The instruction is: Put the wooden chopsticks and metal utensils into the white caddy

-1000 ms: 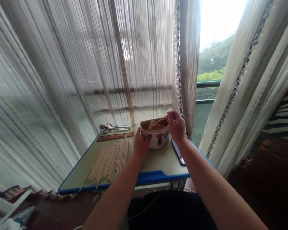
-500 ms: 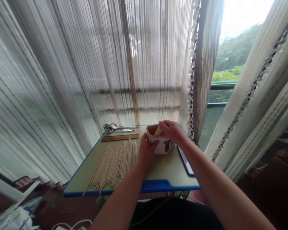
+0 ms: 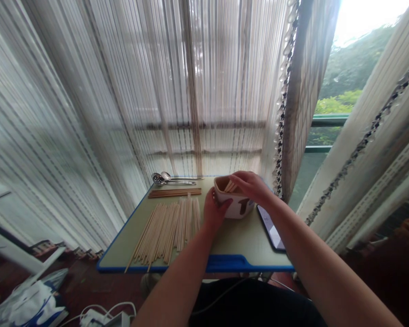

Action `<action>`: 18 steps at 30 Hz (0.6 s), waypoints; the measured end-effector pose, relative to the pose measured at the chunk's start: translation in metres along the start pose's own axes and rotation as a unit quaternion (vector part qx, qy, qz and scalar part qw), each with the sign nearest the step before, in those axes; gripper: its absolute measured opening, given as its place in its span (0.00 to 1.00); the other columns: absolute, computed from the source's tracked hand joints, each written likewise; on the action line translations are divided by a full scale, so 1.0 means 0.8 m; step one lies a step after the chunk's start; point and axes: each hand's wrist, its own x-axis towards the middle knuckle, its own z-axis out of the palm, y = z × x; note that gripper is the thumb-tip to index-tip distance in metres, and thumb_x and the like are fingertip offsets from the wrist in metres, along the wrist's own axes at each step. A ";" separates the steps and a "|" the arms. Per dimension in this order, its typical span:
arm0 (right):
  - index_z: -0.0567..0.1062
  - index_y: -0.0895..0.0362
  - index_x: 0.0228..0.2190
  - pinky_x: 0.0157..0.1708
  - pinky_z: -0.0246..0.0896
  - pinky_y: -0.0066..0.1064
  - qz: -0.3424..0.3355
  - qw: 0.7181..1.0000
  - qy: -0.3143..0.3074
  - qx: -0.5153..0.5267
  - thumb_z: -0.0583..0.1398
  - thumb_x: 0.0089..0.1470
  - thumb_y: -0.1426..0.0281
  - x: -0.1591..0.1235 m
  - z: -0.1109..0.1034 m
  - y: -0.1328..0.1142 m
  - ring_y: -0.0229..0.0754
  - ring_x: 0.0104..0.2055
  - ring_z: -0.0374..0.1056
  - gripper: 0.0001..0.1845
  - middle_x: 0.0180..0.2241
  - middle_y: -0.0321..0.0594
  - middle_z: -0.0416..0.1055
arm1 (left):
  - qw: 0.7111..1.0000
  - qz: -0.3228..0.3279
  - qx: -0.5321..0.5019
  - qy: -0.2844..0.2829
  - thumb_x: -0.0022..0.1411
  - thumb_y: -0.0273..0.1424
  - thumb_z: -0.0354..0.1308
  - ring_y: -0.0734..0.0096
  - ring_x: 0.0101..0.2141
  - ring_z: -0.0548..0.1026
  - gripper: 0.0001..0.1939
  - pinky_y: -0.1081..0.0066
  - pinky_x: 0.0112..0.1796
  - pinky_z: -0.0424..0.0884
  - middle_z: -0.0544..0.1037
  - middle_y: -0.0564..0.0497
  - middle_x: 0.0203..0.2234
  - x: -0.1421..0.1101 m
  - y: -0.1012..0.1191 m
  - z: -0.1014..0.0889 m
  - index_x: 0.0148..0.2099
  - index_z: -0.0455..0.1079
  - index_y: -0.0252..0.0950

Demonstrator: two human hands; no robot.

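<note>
The right hand arches over the container.

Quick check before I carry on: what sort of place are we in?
Likely a room in a home, perhaps beside a balcony: sheer striped curtains hang behind a blue-edged table, and a green railing shows through their gap.

Pale green rectangular table, blue-rimmed — slim pale wooden sticks spread across its left side, thin brown wooden sticks lying just beyond, two silver metal utensils behind those — and over to the right stands a white, brown-printed box, a flat dark-edged phone nearby.
</note>
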 end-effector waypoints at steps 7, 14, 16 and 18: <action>0.77 0.56 0.29 0.29 0.59 0.28 -0.015 0.999 -0.043 0.010 0.58 0.48 0.60 -0.002 0.010 -0.004 0.40 0.30 0.68 0.13 0.27 0.39 0.74 | 1.000 -0.012 0.012 -0.005 0.47 0.39 0.65 0.58 0.49 0.68 0.38 0.58 0.47 0.66 0.67 0.39 0.51 0.000 0.002 -0.001 0.58 0.55 0.37; 0.76 0.53 0.35 0.35 0.62 0.32 -0.018 0.999 -0.047 -0.006 0.62 0.43 0.66 0.002 0.011 -0.005 0.42 0.34 0.69 0.13 0.31 0.38 0.75 | 1.000 -0.016 0.002 -0.011 0.46 0.37 0.66 0.58 0.48 0.69 0.38 0.58 0.46 0.67 0.68 0.41 0.50 0.002 0.003 -0.002 0.57 0.55 0.39; 0.76 0.54 0.35 0.35 0.63 0.32 -0.014 0.999 -0.037 0.010 0.62 0.42 0.67 0.001 0.012 -0.003 0.42 0.35 0.69 0.13 0.31 0.38 0.75 | 1.000 -0.005 -0.003 -0.003 0.46 0.38 0.66 0.60 0.47 0.70 0.38 0.59 0.46 0.68 0.68 0.42 0.49 0.002 0.001 -0.001 0.57 0.55 0.38; 0.76 0.55 0.34 0.35 0.63 0.32 -0.013 0.999 -0.021 0.042 0.61 0.44 0.67 -0.001 0.015 0.000 0.42 0.35 0.69 0.12 0.32 0.38 0.74 | 1.000 0.001 -0.004 0.004 0.45 0.38 0.66 0.61 0.46 0.71 0.38 0.60 0.45 0.68 0.69 0.42 0.49 0.002 0.000 0.000 0.57 0.56 0.38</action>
